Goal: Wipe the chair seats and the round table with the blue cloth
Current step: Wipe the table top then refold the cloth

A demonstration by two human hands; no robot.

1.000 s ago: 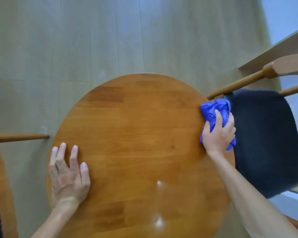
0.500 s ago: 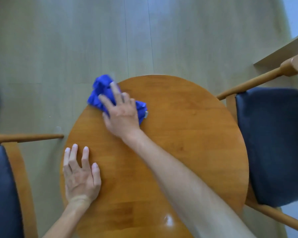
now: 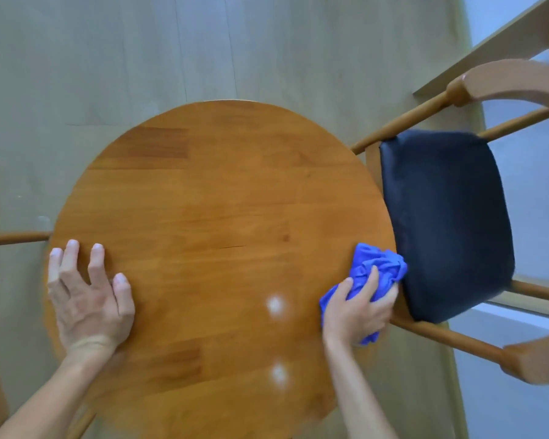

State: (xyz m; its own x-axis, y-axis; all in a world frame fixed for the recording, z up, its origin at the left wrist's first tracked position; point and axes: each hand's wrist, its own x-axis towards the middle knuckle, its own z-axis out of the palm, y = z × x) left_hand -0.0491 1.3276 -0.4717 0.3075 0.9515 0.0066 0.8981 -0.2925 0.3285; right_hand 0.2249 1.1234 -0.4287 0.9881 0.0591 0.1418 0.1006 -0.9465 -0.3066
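Step in hand: wiping the round table (image 3: pixel 222 217). The right hand (image 3: pixel 357 312) grips the bunched blue cloth (image 3: pixel 377 264), fingers curled over it, and presses it onto the table's right edge, just beside the front edge of the dark chair seat (image 3: pixel 447 223); part of the cloth overhangs the rim. The left hand (image 3: pixel 88 296) lies flat on the table near its left edge, fingers spread and straight, holding nothing; judged to be steadying the top. Two bright glare spots sit on the near half of the surface. A wooden rail (image 3: pixel 16 238) of a second chair shows at the table's left edge; its seat is out of view. Change against half a second ago: the cloth was then at the far left edge with the right arm crossed over the top; it now sits at the near right edge, so one sweep has run across the surface. A second ago it was also at the right edge, further away. The left hand has not shifted. Next move, as judged: another pass leftward across the near half, keeping pressure even and the cloth on the rim.
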